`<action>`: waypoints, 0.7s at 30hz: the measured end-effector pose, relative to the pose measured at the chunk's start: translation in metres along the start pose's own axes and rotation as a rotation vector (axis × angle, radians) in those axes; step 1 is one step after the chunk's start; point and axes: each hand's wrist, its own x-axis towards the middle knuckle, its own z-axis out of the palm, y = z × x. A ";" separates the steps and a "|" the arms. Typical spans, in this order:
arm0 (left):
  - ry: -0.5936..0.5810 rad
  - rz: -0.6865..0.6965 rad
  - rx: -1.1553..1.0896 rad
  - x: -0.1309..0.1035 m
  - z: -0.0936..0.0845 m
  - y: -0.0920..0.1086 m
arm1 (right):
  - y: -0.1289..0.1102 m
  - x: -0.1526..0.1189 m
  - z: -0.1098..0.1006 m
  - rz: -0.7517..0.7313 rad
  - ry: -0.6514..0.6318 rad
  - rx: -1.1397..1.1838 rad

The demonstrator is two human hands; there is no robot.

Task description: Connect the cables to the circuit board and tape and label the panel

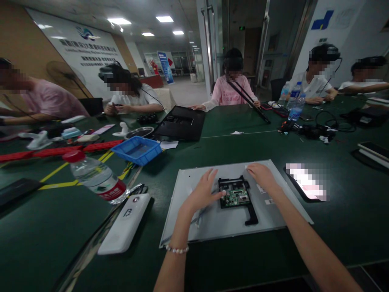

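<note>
A flat light-grey panel (209, 227) lies on the green table in front of me. On its middle sits a black plastic frame (251, 213) with a green circuit board (237, 197) inside. My left hand (204, 192) is over the panel, left of the board, fingers spread and nothing held; its thumb reaches the board's left edge, and whether it touches is unclear. At the panel's far edge, right of the frame, my right hand (261, 175) has its fingers together near a small white piece; what they hold is too small to make out.
Left of the panel are a white power bank (126, 225), a tilted water bottle (99, 180) and a blue tray (138, 151). A lit phone (305, 182) lies to the right. Further back are a black panel (182, 123), cables (316, 130) and several seated people.
</note>
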 end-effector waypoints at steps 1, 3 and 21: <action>-0.075 0.036 -0.042 0.000 0.004 0.004 | -0.001 0.000 -0.001 0.008 0.001 -0.006; -0.174 0.055 -0.097 -0.001 0.012 0.009 | -0.005 0.001 -0.005 0.016 0.010 -0.004; -0.155 0.083 -0.158 0.004 0.030 0.007 | -0.090 0.009 -0.006 -0.263 -0.124 0.032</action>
